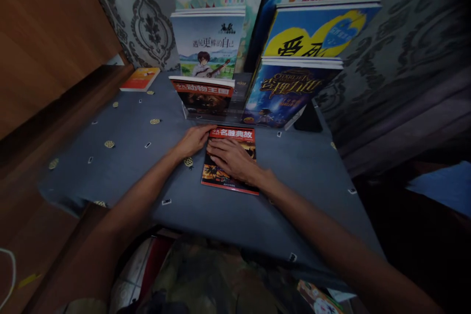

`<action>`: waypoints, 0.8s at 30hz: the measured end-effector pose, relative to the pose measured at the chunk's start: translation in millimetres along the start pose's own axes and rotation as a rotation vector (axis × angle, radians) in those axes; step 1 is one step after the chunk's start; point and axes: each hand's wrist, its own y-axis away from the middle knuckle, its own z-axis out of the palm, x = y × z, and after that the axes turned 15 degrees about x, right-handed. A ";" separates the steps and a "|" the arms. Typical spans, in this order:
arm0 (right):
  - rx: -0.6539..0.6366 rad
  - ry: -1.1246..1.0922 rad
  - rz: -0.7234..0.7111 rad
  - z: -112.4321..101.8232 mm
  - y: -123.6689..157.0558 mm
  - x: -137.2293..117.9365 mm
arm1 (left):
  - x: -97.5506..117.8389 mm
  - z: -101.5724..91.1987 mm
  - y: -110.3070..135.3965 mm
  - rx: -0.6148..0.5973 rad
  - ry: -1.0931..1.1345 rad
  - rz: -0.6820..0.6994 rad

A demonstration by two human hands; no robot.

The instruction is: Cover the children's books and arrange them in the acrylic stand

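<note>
A red-covered book [235, 135] lies flat on the grey-blue cloth [301, 167] in front of me. My right hand [233, 157] rests flat on its cover with the fingers stretched out. At the book's upper left corner, my left hand [192, 140] has its fingers curled against the edge. Just behind stands a dark book with a red title band [204, 95], propped upright.
Behind stand more books: a white-blue one with a cartoon figure [209, 41], a dark blue one [285, 91], a blue-yellow one [320, 29]. An orange book [141, 78] lies far left. Wood panel left, patterned wallpaper behind.
</note>
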 end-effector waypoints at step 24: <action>-0.056 0.126 -0.099 -15.4 35.6 -56.8 | 0.7 0.5 4.3 -0.017 -0.017 0.080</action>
